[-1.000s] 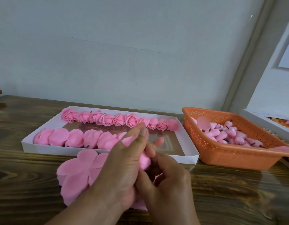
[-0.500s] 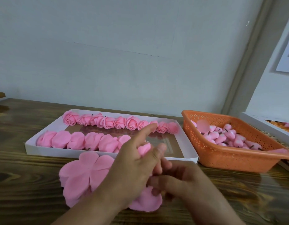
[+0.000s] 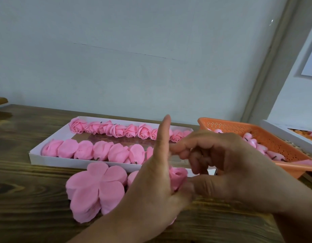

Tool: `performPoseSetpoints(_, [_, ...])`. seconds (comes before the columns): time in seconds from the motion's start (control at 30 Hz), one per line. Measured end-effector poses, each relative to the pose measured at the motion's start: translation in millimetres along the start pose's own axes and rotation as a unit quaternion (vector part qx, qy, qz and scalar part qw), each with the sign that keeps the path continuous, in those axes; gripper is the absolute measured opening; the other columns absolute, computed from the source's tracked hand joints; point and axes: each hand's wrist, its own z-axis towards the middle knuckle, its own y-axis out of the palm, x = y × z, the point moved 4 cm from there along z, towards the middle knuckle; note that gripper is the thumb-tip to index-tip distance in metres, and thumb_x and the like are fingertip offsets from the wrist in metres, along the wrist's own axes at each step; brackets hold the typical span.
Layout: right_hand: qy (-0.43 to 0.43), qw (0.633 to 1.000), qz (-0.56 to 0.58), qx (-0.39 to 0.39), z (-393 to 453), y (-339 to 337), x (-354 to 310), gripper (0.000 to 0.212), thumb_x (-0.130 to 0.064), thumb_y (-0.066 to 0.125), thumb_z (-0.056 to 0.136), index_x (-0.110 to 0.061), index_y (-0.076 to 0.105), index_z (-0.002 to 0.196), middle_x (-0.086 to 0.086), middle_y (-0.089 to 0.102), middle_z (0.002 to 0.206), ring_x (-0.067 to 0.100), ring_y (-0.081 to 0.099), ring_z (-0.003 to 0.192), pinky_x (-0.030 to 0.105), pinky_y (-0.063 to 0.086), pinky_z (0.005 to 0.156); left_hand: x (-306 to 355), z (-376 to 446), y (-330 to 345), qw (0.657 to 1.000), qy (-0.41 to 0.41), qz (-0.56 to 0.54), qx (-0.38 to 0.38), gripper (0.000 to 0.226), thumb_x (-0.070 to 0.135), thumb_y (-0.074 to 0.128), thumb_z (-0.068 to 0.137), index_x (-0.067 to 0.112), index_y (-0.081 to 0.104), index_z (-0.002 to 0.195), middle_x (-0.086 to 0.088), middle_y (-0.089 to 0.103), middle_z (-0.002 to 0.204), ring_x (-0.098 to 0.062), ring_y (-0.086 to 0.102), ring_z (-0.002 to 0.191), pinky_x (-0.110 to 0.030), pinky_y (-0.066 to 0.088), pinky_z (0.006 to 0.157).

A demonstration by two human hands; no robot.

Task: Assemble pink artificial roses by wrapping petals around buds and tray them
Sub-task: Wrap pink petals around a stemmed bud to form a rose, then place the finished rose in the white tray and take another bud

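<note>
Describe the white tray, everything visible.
The white tray is a shallow rectangular box that looks like thin card, with low upright walls and a shiny brownish floor showing in the middle. It lies flat on the wooden table, lengthwise along the wall, left of the orange basket. A far row of finished pink roses and a near row of roses lying on their sides sit inside. The petal stack lies just in front of it; both hands hide its right near part.

wooden table (image 3: 29,199), grey wall (image 3: 116,50), wall paper sheet (image 3: 311,67)
</note>
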Motion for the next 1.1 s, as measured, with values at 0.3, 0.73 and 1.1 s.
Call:
performPoseSetpoints(0.3, [0.049, 0.994, 0.052, -0.083, 12, 13, 5, 0.026, -0.015, 0.076, 0.068, -0.014, 0.071, 0.093, 0.020, 0.065, 0.086, 0.034, 0.058, 0.068, 0.055, 0.049, 0.067, -9, 0, -2, 0.997, -0.045, -0.058, -0.035, 0.141, 0.040, 0.092, 0.045, 0.070, -0.015, 0.131, 0.060, 0.023, 0.127, 0.025, 0.034, 0.122, -0.007, 0.043, 0.092])
performPoseSetpoints(0.73, [0.044, 0.997, 0.044, -0.042, 42, 19, 19, 0.012, 0.008, 0.070, 0.074, -0.003, 0.069, 0.070, 0.017, 0.067, 0.067, 0.017, 0.058, 0.057, 0.025, 0.048, 0.053, -26, 13, -18, 0.984, -0.134, -0.115, 0.010, 0.140, 0.060, 0.083, 0.034, 0.062, -0.010, 0.139, 0.032, 0.056, 0.125, 0.009, 0.058, 0.109, -0.016, 0.051, 0.087])
performPoseSetpoints(1.1, [0.270, 0.955, -0.046, 0.115, 87, -67, 119, 0.015, 0.010, 0.069, 0.074, 0.002, 0.062, 0.065, 0.009, 0.062, 0.051, 0.016, 0.058, 0.044, 0.021, 0.050, 0.043, -53, 16, -66, 0.947, -0.160, 0.031, 0.277, 0.059, 0.040, 0.055, 0.088, 0.030, 0.034, 0.142, 0.019, 0.062, 0.100, -0.001, 0.068, 0.070, -0.015, 0.052, 0.059])
